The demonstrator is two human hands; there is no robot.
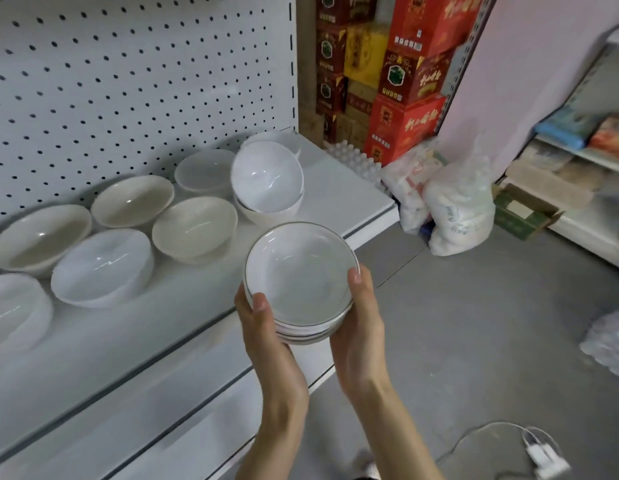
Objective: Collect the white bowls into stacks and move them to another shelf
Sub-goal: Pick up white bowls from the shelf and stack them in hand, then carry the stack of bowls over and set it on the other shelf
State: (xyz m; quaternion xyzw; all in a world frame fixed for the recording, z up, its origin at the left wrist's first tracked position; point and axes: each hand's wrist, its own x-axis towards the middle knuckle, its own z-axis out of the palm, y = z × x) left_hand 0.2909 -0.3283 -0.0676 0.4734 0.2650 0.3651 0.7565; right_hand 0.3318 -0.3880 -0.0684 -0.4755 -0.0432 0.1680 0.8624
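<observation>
Head view: we held a stack of white bowls (299,271), several deep and each with a thin dark rim, in the air just off the front edge of the white shelf (339,188) and above the grey floor (474,323). The left hand (263,327) cupped the stack's left side with its thumb curled over the top rim. The right hand (360,317) cupped the right side the same way. Each grip was closed round the stack, and the fingers underneath were hidden. On the shelf, in front of the pegboard (128,64), a tilted pair of white bowls (266,174) sat nested near the right end. To its left stood three cream bowls (193,226), a glossy white bowl (102,265) and more white bowls at the back and far left, all apart from the held stack. A lower shelf (162,427) ran beneath. Beyond the shelf's right end we noted red cartons (405,126) stacked high, with plastic bags (457,209) on the floor beside them.
</observation>
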